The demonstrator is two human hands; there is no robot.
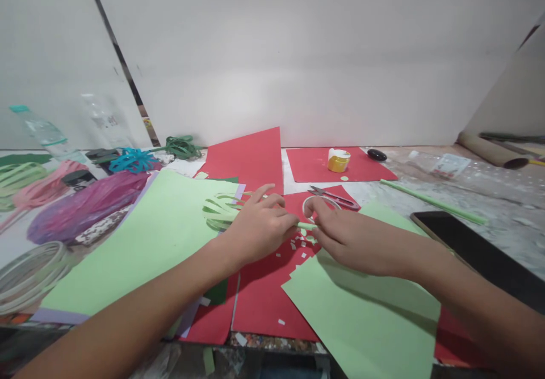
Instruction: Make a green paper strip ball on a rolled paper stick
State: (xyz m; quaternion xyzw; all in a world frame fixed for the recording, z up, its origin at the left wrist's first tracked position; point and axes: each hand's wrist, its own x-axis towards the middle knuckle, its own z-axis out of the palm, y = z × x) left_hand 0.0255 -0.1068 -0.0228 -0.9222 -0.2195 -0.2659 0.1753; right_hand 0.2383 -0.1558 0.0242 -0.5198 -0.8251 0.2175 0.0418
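at the centre of the frame, the left hand (255, 225) and right hand (349, 237) pinch a thin green paper stem (307, 226), fingers clamped on it (looped green strips (217, 211) at its left end). roll tightly, judging by its thinness, keeping both pinches close.

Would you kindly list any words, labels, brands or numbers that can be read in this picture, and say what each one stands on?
No text can be read.
Clear plastic bottle at the back left: dark print on its side, too blurred to read.
Yellow jar on the red sheet: no label legible.
Small clear packet at the right: print too small to tell.
Phone beside the right hand: screen dark, nothing shown.
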